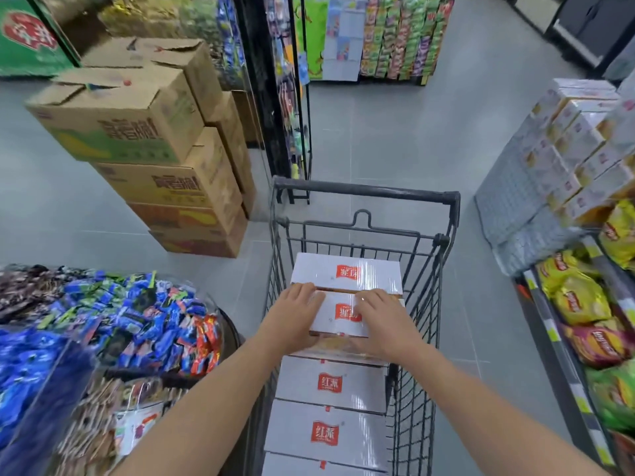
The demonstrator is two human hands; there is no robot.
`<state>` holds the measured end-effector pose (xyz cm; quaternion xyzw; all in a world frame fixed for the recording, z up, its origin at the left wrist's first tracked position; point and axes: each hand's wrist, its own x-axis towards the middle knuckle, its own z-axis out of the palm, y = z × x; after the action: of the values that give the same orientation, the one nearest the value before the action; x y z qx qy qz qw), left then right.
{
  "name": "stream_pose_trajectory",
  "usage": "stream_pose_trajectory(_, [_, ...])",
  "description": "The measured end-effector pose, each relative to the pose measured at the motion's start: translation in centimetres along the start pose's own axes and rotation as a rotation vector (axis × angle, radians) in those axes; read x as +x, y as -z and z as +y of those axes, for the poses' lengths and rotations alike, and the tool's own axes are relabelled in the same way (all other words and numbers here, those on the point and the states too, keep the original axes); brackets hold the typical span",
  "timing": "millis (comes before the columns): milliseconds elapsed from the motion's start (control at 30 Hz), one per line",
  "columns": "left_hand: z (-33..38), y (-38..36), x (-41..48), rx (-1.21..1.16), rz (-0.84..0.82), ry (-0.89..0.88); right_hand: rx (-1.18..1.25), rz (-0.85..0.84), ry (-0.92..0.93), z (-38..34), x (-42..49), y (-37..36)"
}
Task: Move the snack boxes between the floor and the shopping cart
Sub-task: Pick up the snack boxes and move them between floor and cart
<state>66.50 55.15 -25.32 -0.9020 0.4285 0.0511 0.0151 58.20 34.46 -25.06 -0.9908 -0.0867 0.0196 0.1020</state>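
- A slip is judged the main risk: the held snack box (pixel 340 316) is glossy, film-wrapped and grasped only at its ends, so it could slide out and drop back into the shopping cart (pixel 364 192).
- A snag could be caused by the far snack box (pixel 347 271), which touches it on the side towards the cart's thick bar, or by the cart's wire sides close on both flanks.
- If it is swung out leftwards, the sweets bin (pixel 137 304) just beside the cart could be struck.
- The held snack box lies inside the cart, second from the bar end, seemingly tilted, between the two hands.
- The left hand (pixel 297 314) is closed over its left end and the right hand (pixel 381 322) over its right end, with fingers curled across the top face.
- The near snack boxes (pixel 330 383) lie lower in the cart.
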Motion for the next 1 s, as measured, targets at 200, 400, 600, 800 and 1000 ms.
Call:
stream_pose_trajectory(200, [-1.0, 0.2, -0.9, -0.049, 0.052, 0.065, -0.028, 0.047, -0.029, 0.2, 0.4, 0.1])
stream_pose_trajectory(400, [0.2, 2.5, -3.5, -0.132, 0.099, 0.222, 0.007, 0.104, 0.056, -1.2, 0.8, 1.3])
stream_pose_trajectory(600, [3.5, 5.8, -9.6, -0.132, 0.261, 0.485, 0.137, 0.238, 0.322, -4.5, 1.0, 3.3])
stream_pose_trajectory(800, [8.1, 8.1, -18.4, -0.160, 0.385, 0.790, 0.152, 0.211, 0.545, -10.7, -1.6, 5.6])
stream_pose_trajectory(1000, [15.6, 8.8, -31.2, -0.153, 0.376, 1.070, 0.216, 0.204, 0.845, -20.2, -7.3, 5.9])
